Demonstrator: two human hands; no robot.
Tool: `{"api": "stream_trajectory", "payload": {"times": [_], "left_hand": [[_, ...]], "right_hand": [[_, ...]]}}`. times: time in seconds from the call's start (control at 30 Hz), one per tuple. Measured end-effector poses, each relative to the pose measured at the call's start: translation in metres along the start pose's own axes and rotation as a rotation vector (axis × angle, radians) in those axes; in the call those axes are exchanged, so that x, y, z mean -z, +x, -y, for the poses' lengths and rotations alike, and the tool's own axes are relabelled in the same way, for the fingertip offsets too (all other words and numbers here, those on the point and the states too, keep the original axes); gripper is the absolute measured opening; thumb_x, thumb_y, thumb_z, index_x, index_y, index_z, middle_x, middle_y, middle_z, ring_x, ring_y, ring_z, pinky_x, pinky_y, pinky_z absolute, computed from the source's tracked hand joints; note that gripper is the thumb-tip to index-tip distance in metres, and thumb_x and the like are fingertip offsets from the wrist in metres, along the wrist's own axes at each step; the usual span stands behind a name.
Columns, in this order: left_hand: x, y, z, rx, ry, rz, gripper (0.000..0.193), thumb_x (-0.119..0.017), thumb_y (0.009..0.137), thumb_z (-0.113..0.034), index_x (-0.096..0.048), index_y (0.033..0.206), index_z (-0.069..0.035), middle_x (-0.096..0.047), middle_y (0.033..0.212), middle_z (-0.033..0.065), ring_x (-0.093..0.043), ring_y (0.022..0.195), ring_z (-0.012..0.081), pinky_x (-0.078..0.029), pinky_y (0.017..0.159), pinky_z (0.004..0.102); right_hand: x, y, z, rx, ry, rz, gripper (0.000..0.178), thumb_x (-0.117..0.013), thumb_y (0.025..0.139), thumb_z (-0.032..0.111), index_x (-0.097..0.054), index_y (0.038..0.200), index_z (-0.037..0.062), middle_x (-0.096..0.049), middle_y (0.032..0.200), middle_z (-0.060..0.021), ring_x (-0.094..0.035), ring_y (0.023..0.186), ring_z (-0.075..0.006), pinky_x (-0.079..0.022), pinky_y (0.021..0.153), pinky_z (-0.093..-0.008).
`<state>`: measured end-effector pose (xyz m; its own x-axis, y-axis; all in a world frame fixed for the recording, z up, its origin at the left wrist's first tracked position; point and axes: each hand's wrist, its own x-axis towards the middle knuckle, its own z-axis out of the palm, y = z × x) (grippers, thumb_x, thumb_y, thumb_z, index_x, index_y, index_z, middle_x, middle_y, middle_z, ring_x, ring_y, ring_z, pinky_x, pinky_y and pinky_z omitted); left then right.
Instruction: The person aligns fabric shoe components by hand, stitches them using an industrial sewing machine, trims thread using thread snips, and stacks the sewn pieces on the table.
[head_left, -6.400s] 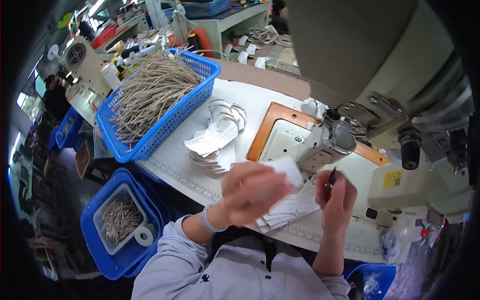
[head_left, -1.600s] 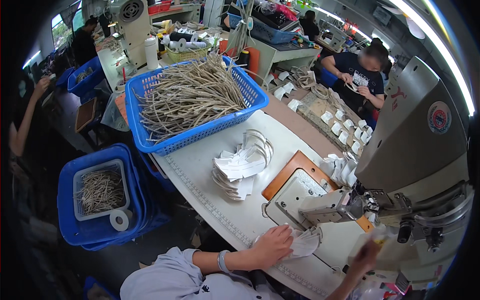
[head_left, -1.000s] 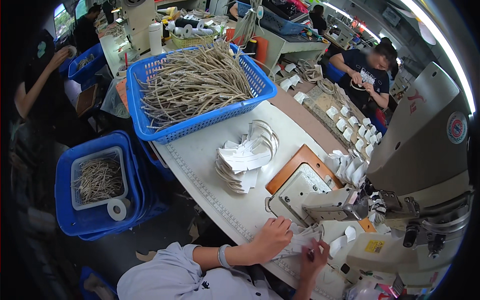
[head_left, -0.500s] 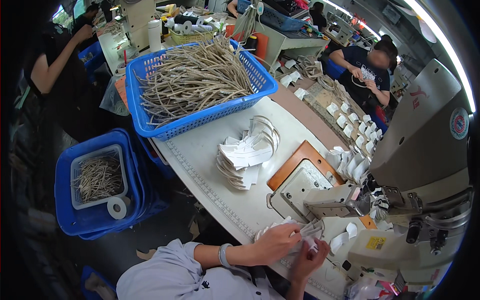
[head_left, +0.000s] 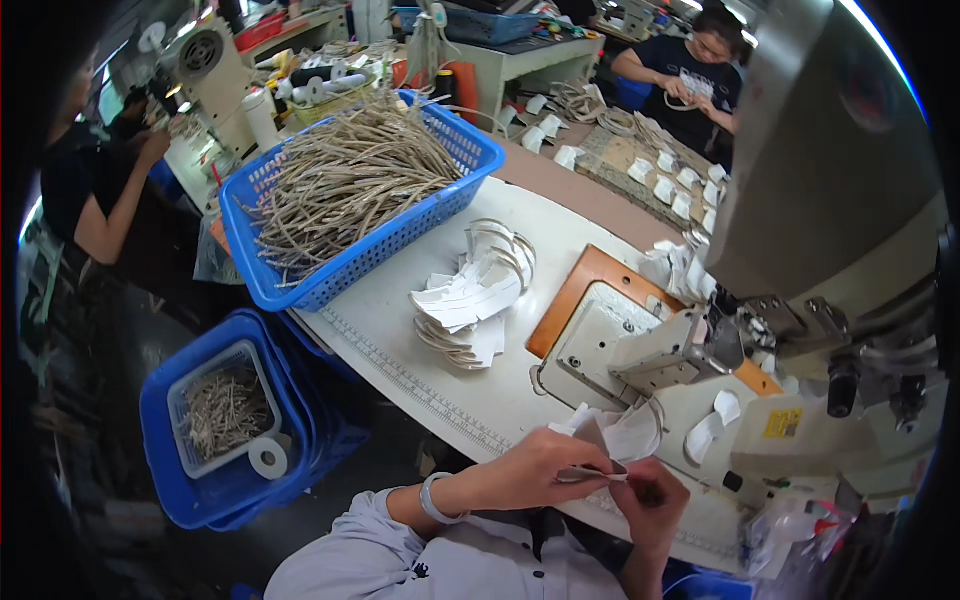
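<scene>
where the left hand [head_left: 540,472] and right hand [head_left: 655,505] come together over the near edge of the white surface [head_left: 500,395], a thin pale piece [head_left: 585,473] sits between them. the left grip is narrow, pinching that piece between thumb and fingers; the right hand's fingers curl at its right end, but i cannot tell whether that grip holds it. just beyond the hands lies a fan of white pieces [head_left: 634,432], with two loose curved pieces [head_left: 703,438] to its right. farther left, a stack of curved white pieces [head_left: 470,295] lies between the blue perforated basket [head_left: 400,232] of beige cords [head_left: 355,190] and the orange-brown board [head_left: 565,305] by the sewing machine [head_left: 800,190]. left of the surface and lower, a blue tub [head_left: 165,450] holds shorter cords [head_left: 225,410] and a white roll [head_left: 268,458]. far right, a co-worker [head_left: 690,90] holds a pale strip.
</scene>
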<state>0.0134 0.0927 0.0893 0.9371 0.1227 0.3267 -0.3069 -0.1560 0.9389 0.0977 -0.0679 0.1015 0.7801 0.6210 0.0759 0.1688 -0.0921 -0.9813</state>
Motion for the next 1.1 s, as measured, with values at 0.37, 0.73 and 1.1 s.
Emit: {"api": "stream_trajectory", "payload": {"times": [0.37, 0.73, 1.1], "left_hand": [[0.017, 0.007, -0.009, 0.181, -0.207, 0.002, 0.007, -0.067, 0.066, -0.001, -0.062, 0.069, 0.002, -0.061, 0.075, 0.0091, -0.057, 0.068, 0.0142, -0.043, 0.063, 0.0229], [0.004, 0.007, -0.019, 0.146, -0.112, -0.074, 0.008, -0.068, 0.065, 0.001, -0.063, 0.071, 0.002, -0.06, 0.071, 0.0082, -0.056, 0.064, 0.0125, -0.043, 0.059, 0.0213], [0.006, 0.01, -0.023, 0.158, -0.032, -0.037, 0.015, -0.069, 0.064, 0.0, -0.063, 0.077, 0.001, -0.06, 0.072, 0.0073, -0.056, 0.064, 0.0124, -0.042, 0.059, 0.0217]], "right_hand": [[-0.001, 0.002, 0.0, -0.122, 0.35, 0.142, 0.011, -0.068, 0.07, 0.002, -0.058, 0.074, 0.0016, -0.052, 0.067, 0.0041, -0.038, 0.055, 0.0006, -0.028, 0.047, -0.0155], [0.01, -0.006, 0.0, -0.091, 0.272, 0.136, 0.007, -0.066, 0.072, 0.002, -0.059, 0.071, -0.0005, -0.054, 0.064, 0.0023, -0.038, 0.051, -0.0001, -0.025, 0.043, -0.0165], [0.009, -0.003, -0.001, -0.014, 0.252, 0.097, 0.006, -0.064, 0.073, 0.0, -0.059, 0.072, -0.0016, -0.055, 0.064, -0.0002, -0.039, 0.05, -0.0009, -0.026, 0.043, -0.0169]]}}
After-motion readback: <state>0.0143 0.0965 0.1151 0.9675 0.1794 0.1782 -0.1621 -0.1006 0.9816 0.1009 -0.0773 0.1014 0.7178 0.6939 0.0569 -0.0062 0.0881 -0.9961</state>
